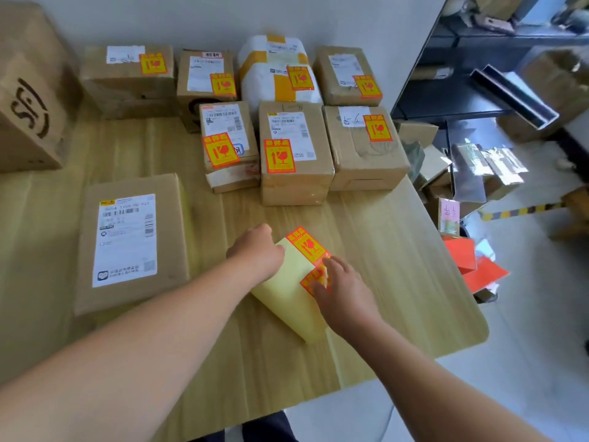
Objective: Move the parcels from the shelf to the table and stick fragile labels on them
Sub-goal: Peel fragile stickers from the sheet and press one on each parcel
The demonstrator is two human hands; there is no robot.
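While the left hand [258, 250] grips the upper edge of the label sheet [287, 301] with curled fingers and holds it down on the table [398, 256], the right hand [342, 291] pinches a fragile label [314, 279] at the sheet's right side and seems to peel it. I judge that the sheet is pinned so that the backing paper does not rise with the sticker. A second label [306, 245] lies flat on the sheet, just above the pinched one. The flat parcel [134, 244] lies beside the left forearm with only a white shipping slip on top and no fragile mark, so it probably waits for this sticker and is placed close for an easy reach. Seven labelled parcels [293, 154] stand in two tight rows at the far side, away from the working area. Every parcel is closed, so its contents cannot be seen. A big box [28, 97] stands at the far left. On the shelf [462, 36] at the right some cartons stand, but they are blurred.
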